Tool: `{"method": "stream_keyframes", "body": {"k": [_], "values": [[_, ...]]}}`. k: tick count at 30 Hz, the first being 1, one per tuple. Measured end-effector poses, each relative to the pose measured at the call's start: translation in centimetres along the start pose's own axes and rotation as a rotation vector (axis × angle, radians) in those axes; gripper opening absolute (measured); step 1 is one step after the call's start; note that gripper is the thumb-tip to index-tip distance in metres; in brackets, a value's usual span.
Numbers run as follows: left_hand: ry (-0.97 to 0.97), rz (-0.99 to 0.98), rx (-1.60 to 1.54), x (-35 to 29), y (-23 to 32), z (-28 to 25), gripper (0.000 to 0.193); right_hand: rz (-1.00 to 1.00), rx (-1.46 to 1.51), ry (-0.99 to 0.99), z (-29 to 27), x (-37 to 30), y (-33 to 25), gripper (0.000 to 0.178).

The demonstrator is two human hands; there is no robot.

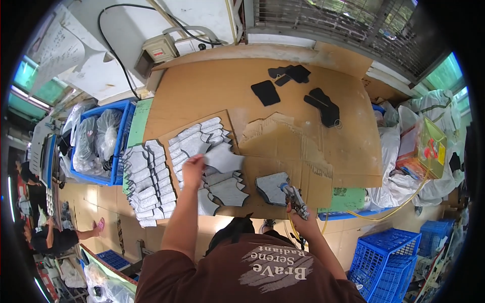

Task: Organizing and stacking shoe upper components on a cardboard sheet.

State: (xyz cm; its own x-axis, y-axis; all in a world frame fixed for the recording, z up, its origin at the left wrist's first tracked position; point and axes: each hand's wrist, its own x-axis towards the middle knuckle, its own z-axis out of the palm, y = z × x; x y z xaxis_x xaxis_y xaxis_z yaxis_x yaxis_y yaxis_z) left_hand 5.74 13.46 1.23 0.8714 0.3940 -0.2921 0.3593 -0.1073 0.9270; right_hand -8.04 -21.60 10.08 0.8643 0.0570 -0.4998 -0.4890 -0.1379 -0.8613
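Left hand (193,170) pinches smooth grey piece (226,158) over overlapped rows; right hand (302,221) wrapped round metal spray gun (295,196).
Piece held by edge, probably to keep its face untouched. Mottled, felt-like grey cutouts (144,177), jagged outlines, lapped on cardboard-covered table (202,86), likely leaving only margins exposed. Gun's nozzle beside lone grey cutout (270,188); trigger pressure: can't tell.

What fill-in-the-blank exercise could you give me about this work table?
Left or right: the bare hand holding a flat, grey, curved-edged piece is the ____.
The right hand grips a silver metal spray gun whose tip is coloured ____.
Toward the back of the brown cardboard sheet lie flat pieces coloured ____.
Missing words: left; blue; black.
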Motion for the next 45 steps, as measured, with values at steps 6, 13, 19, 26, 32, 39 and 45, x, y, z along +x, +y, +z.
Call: {"method": "stream_keyframes", "body": {"k": [6,13,19,26,32,39,45], "values": [[0.122,0.038,0.080,7.0,-1.5,-8.0,0.019,-0.004,0.021,-0.062,0.6,0.7,1.1,0.018],[0.027,0.289,0.462,2.5,2.0,-1.3,0.017,-0.164,-0.058,-0.060,1.3,1.4,1.5,0.017],[-0.495,0.525,0.317,-7.8,2.1,7.6,0.021,-0.081,0.035,-0.066,2.2,1.4,0.8,0.018],[-0.541,0.444,0.334,-9.2,2.1,9.7,0.027,-0.060,0.021,-0.113,2.3,2.0,1.8,0.017],[-0.526,0.467,0.339,-9.0,1.6,9.8,0.025,0.010,0.110,-0.033,1.8,1.7,1.2,0.014],[-0.460,0.457,0.376,-9.3,1.7,10.0,0.020,0.031,0.024,0.083,-0.1,1.2,0.4,0.015],[-0.363,0.492,0.423,-9.0,1.1,9.9,0.014,0.015,0.037,0.069,-0.4,1.0,0.5,0.015]]}}
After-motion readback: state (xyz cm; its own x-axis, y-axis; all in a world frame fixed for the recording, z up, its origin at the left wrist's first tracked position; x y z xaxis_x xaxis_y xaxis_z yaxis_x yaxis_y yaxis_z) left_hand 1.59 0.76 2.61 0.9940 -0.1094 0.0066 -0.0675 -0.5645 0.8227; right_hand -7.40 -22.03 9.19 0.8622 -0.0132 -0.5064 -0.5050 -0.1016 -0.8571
